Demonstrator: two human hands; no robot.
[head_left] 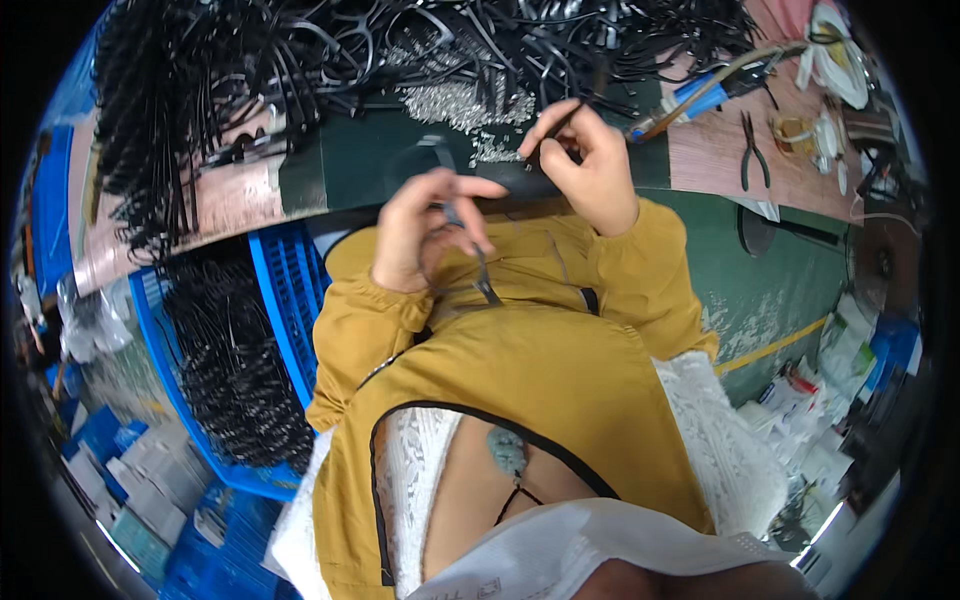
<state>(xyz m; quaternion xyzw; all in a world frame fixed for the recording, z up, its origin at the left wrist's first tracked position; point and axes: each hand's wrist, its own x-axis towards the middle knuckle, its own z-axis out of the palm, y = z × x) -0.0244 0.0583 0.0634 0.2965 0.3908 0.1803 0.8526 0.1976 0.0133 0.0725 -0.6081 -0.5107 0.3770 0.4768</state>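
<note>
My left hand (425,225) is closed around a dark, thin-rimmed eyeglass frame (484,282), smeared by motion; one part sticks up past the fingers and another hangs toward my lap. My right hand (592,165) pinches a slim dark piece (566,128) between thumb and fingers, and its kind cannot be made out. Close to those fingertips, small silver metal parts (497,148) lie scattered on the dark green mat (365,150). Behind them rises a larger heap of the same silver parts (460,103).
Black eyeglass frames (300,50) are heaped along the bench's far side. Pliers (754,152) lie at the right, near a blue-handled tool (703,97) with a brown tube. Below left, a blue basket (285,300) stands beside another holding black frames (235,370).
</note>
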